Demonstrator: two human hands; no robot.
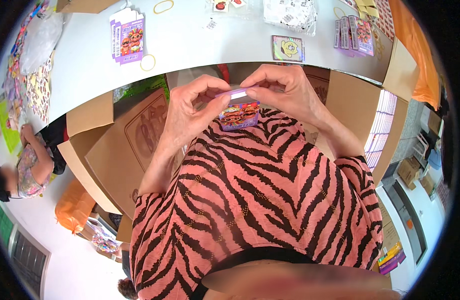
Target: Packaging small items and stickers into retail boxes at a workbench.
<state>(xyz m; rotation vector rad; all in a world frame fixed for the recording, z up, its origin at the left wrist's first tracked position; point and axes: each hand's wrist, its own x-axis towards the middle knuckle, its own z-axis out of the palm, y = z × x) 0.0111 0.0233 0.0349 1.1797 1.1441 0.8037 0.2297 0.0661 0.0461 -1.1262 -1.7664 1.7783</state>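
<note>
- The surface (pixel 190 40) is pale grey-white and curves across the top of the view; on it lie a fanned stack of flat purple cartons (pixel 128 37) at the left, a second fanned stack (pixel 354 34) at the right, two yellow rubber bands (pixel 148 62) near the left stack, a square holographic sticker card (pixel 288 48) close to the near edge, and a clear bag of printed sheets (pixel 290 14) at the far edge.
- Below the near edge stand open brown cardboard boxes (pixel 125 145); an orange bag (pixel 75 207) sits on the pale floor at the left, and another person (pixel 27 167) in a patterned top crouches at the far left.
- At the right an orange cloth (pixel 420 60) hangs by the surface's end; more cartons are stacked on the floor beyond it.
- The small purple box (pixel 238 111) is held in front of the person's chest, just below the surface's edge, above the pink zebra-striped shirt (pixel 260 200).
- Its top edge, the long axis, runs left to right and nearly level; its printed cartoon face is turned toward the camera, and its lower part hangs down toward the shirt.
- The left hand (pixel 190 107) is curled, with thumb and forefinger pinched on the left end of the box's top flap.
- The right hand (pixel 285 90) is likewise curled, its fingertips gripping the right end of the same top edge; both hands are closed on the box, almost touching each other.
</note>
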